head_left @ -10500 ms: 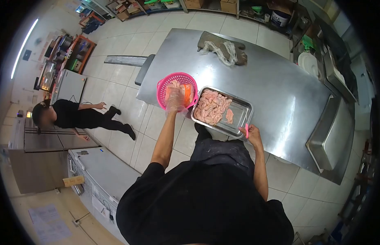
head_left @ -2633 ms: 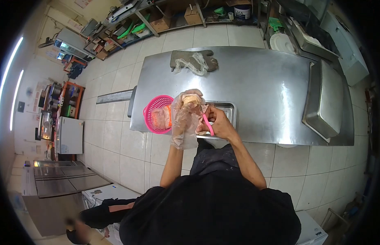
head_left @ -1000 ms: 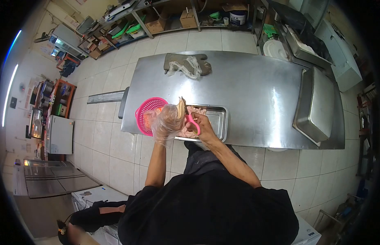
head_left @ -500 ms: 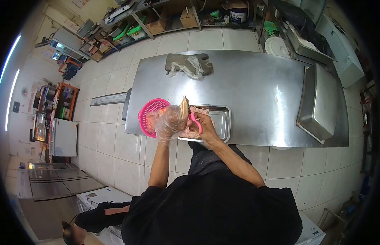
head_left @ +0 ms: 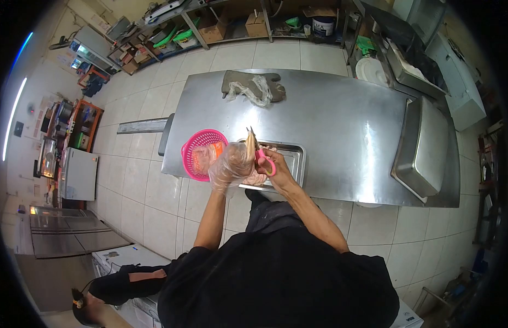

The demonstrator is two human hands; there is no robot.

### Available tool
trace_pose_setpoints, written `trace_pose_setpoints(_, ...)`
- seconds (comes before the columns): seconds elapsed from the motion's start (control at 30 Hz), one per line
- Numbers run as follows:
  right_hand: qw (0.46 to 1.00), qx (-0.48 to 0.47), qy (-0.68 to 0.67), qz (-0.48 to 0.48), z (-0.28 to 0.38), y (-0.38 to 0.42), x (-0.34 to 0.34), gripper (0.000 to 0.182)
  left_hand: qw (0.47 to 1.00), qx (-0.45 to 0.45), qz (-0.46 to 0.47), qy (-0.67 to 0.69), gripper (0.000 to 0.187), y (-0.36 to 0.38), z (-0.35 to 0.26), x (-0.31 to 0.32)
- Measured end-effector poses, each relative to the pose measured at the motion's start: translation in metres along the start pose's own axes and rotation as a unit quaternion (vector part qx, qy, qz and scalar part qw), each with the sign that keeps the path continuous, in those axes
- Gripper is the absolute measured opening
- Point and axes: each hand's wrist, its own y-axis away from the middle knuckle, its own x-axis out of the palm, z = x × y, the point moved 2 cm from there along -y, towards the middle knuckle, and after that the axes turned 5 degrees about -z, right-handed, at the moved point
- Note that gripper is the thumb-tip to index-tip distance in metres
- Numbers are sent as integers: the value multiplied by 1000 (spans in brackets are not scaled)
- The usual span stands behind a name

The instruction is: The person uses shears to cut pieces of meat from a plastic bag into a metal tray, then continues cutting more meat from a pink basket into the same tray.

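Observation:
My left hand, in a clear plastic glove, is closed around a long pale piece of raw meat that points away from me. My right hand grips pink-handled scissors, their blades slightly apart and against the meat's right side. Below both hands lies a metal tray with pinkish raw pieces in its left part, partly hidden by my hands. Left of the glove stands a pink perforated basket holding pinkish and orange contents.
On the steel table, a grey oven mitt and a crumpled plastic bag lie at the far side. A large upturned metal pan sits at the right end. Another person is behind at lower left.
The view has shifted slightly. My right hand and the scissor handles have tilted a little to the right, the left hand still holding the meat. More of the basket's contents shows.

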Motion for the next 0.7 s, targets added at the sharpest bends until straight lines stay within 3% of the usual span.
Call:
trace_pose_setpoints(0.03,1000,16,7,1,-1,0,-3,19,999,30,12,-26,17,4,4,5)
trace_pose_setpoints(0.13,999,-2,51,1,3,3,-5,15,991,-121,1,49,19,11,2,5)
trace_pose_setpoints(0.23,1000,-9,7,-2,-4,-2,-4,30,995,-82,-3,56,17,13,-4,9)
trace_pose_setpoints(0.27,1000,-3,14,1,-6,-2,-7,30,998,3,32,49,16,16,8,20)
trace_pose_setpoints(0.37,999,6,42,6,-8,-3,-14,28,979,-135,21,153,15,38,18,38)
trace_pose_setpoints(0.47,997,3,76,13,0,-10,-25,25,968,-61,69,235,14,29,14,39)
trace_pose_setpoints(0.57,996,-2,85,18,-1,-15,-37,19,993,-42,47,102,20,33,-8,32)
trace_pose_setpoints(0.6,996,-10,89,-5,-5,-13,-37,18,996,50,12,78,28,43,-2,49)
trace_pose_setpoints(0.7,994,-32,75,-69,-16,-13,-46,21,991,-17,41,126,41,47,3,69)
